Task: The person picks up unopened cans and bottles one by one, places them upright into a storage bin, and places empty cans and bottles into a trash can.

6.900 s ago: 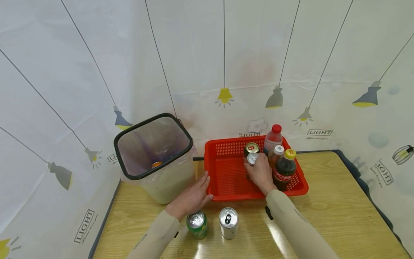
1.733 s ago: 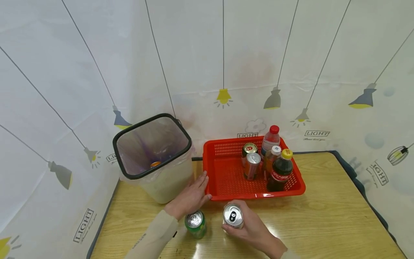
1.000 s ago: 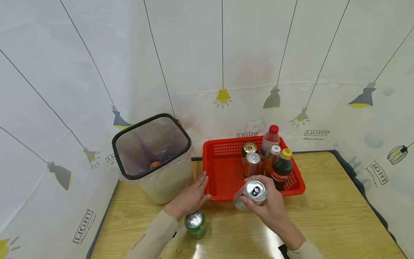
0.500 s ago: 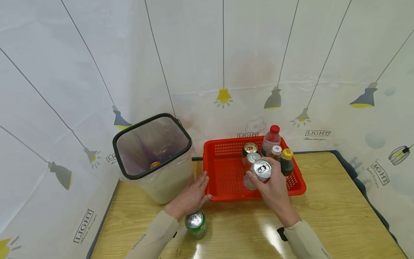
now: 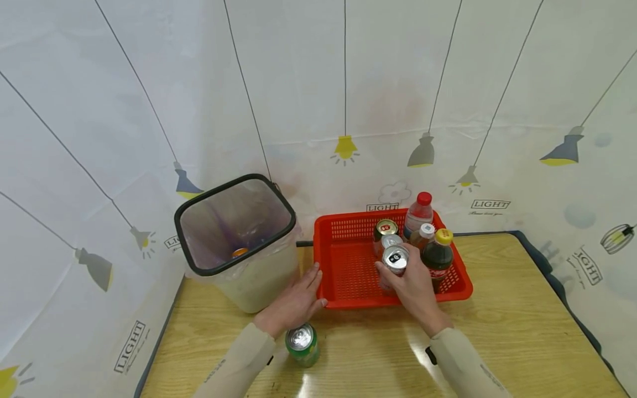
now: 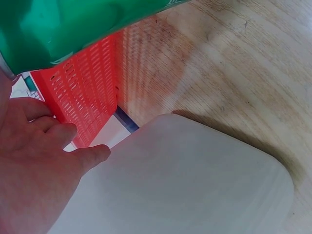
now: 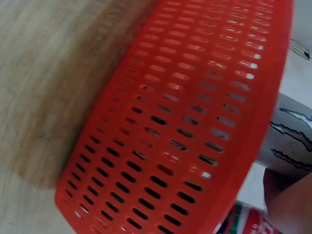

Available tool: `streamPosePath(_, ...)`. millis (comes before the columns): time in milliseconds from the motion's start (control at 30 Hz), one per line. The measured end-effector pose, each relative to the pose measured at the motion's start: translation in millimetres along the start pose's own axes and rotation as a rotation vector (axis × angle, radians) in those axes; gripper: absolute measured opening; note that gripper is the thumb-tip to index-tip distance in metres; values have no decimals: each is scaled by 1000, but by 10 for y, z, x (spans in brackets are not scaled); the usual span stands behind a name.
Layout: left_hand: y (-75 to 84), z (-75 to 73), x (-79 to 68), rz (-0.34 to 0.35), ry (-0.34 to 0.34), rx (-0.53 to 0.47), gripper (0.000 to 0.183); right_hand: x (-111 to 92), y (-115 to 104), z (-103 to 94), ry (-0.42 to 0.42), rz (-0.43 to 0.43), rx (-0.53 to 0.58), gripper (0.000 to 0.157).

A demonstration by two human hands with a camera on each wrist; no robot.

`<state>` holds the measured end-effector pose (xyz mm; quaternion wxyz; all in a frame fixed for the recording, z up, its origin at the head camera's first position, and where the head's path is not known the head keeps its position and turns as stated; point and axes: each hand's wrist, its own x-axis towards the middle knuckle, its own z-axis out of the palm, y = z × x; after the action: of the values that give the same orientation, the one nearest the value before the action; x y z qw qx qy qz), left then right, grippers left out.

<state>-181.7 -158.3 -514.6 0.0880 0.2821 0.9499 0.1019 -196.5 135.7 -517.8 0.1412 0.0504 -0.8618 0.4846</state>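
Observation:
My right hand (image 5: 418,290) grips a silver-white drink can (image 5: 395,257) by its upper part, inside the red plastic basket (image 5: 355,303) near its front. In the right wrist view the claw-mark print on the can (image 7: 288,136) shows past the basket's perforated wall (image 7: 161,122). Just behind it stand an orange can (image 5: 391,241), partly covered, and a dark can with a gold top (image 5: 385,227). My left hand (image 5: 293,304) rests against the basket's left rim, fingers extended. A green can (image 5: 302,345) stands on the table beside the left wrist.
Bottles with red (image 5: 419,213), white (image 5: 426,230) and yellow caps (image 5: 440,255) fill the basket's right end. Left of the basket stands a lined bin (image 5: 264,282) with a black rim; something with an orange top (image 5: 240,252) lies inside. A printed curtain (image 5: 298,83) hangs behind the table.
My right hand let go of the orange can in the basket, took the silver-white can from the table, and carried it over the front rim into the basket. My left hand stayed put.

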Motion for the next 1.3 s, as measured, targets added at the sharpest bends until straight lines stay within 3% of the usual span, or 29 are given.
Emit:
streamPosePath(233, 6, 4, 6, 9, 11, 9, 70, 42, 103, 46, -32, 28, -65, 73)
streamPosePath(500, 6, 5, 10, 15, 15, -1, 69, 13, 119, 110, 1, 16, -142, 67)
streamPosePath(767, 8, 3, 8, 17, 16, -10, 69, -45, 171, 165, 3, 64, -196, 67)
streamPosePath(1067, 14, -1, -1, 1, 2, -20, 69, -40, 150, 137, 52, -27, -250, 75)
streamPosePath(1300, 12, 1, -11, -6, 0, -23, 69, -58, 85, 122, 94, -196, -309, 76)
